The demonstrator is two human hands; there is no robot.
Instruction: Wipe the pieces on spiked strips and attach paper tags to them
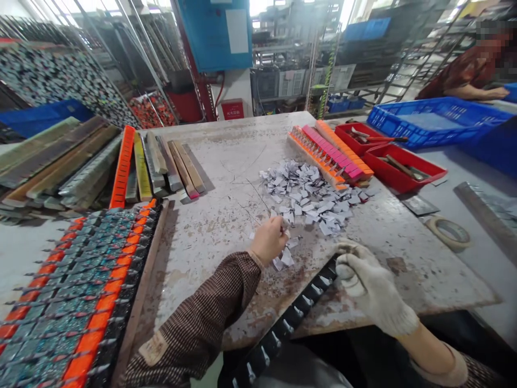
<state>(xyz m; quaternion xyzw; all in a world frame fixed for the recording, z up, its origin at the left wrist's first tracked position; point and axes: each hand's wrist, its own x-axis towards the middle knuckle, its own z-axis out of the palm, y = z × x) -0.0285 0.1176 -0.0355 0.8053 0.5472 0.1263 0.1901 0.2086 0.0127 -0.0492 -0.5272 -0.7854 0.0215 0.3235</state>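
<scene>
My right hand (369, 285), in a white knit glove, closes around the upper end of a long black strip (283, 323). Small silver pegs stand in a row along the strip, which slants over the table's front edge toward my lap. My bare left hand (269, 241) is above the tabletop with its fingers pinched together. Whatever lies between those fingertips is too small to make out. Several white paper pieces (286, 258) lie just below that hand. Beyond it spreads a larger heap of the same white pieces (311, 191).
Orange and pink strips (331, 153) lie behind the heap, beside red bins (404, 164) with tools. At left are wooden bars (72, 156) and a rack of orange, black and glittery strips (81, 296). A tape roll (448, 233) and blue crate (440, 116) are right; a person sits beyond.
</scene>
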